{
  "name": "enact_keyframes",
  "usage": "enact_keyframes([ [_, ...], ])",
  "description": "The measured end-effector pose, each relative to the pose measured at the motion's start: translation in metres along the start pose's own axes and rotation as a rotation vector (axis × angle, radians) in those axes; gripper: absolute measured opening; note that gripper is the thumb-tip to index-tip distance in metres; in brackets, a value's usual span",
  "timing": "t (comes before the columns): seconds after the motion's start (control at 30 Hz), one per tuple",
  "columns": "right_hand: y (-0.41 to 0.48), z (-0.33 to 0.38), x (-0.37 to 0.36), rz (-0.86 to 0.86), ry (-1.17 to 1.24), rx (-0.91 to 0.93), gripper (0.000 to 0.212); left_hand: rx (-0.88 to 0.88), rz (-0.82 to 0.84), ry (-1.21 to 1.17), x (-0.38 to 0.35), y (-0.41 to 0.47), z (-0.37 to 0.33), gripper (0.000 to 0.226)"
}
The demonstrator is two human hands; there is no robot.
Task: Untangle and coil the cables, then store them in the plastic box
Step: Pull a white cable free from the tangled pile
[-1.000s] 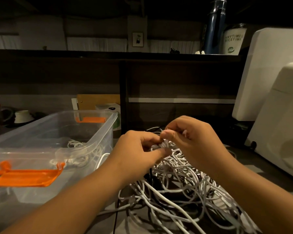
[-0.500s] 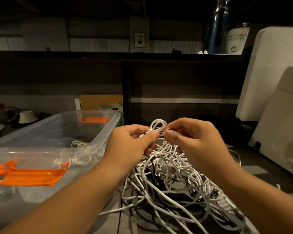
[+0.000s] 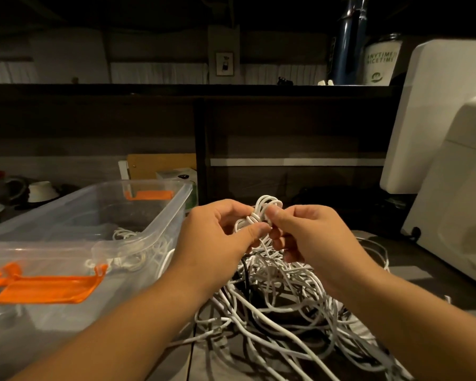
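Observation:
A tangled heap of white cables (image 3: pixel 280 306) lies on the grey table in front of me, with a dark cable running through it. My left hand (image 3: pixel 217 240) and my right hand (image 3: pixel 311 240) are raised just above the heap and both pinch a small bundle of white cable loops (image 3: pixel 261 213) between thumb and fingers. The strands from the bundle hang down into the heap. To the left stands the clear plastic box (image 3: pixel 160 229) with orange latches; a coiled white cable (image 3: pixel 127 235) lies inside it.
A large white appliance (image 3: pixel 445 166) fills the right side, close to the heap. A dark shelf unit (image 3: pixel 286 122) rises behind the table, with a blue bottle (image 3: pixel 346 42) and a white tumbler (image 3: pixel 379 61) on top. Cups and dishes (image 3: pixel 39 191) sit at the far left.
Both hands have lifted the cable bundle up out of the heap; the loops now stand clear above my fingers. The box and the heap stay where they were.

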State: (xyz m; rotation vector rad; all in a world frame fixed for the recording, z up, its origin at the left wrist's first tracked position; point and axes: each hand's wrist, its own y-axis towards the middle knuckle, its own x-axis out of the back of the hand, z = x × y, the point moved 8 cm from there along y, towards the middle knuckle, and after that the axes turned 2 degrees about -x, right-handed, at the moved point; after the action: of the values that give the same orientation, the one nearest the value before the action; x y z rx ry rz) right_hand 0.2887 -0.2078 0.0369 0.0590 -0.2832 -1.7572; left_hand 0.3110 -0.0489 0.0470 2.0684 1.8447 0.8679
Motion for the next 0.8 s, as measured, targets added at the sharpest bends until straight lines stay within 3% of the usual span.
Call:
enact_keyframes([
  [0.1,0.001,0.000,0.002,-0.064,-0.077,0.053,0.028,0.004,0.019,-0.013,-0.001,-0.001,0.002,0.017],
  [0.2,0.002,-0.003,0.002,-0.029,0.135,0.008,0.026,0.008,0.063,-0.078,-0.005,-0.002,0.000,0.015],
  [0.37,-0.002,-0.003,-0.020,0.199,0.332,-0.039,0.026,-0.026,0.049,-0.114,-0.004,-0.003,-0.004,0.012],
  [0.57,-0.001,-0.001,-0.025,0.222,0.537,-0.092,0.025,-0.062,0.020,-0.155,-0.003,-0.005,-0.009,0.012],
  [0.8,-0.007,0.004,-0.024,0.187,0.494,-0.050,0.022,-0.085,0.067,-0.135,-0.004,-0.005,-0.014,0.014],
])
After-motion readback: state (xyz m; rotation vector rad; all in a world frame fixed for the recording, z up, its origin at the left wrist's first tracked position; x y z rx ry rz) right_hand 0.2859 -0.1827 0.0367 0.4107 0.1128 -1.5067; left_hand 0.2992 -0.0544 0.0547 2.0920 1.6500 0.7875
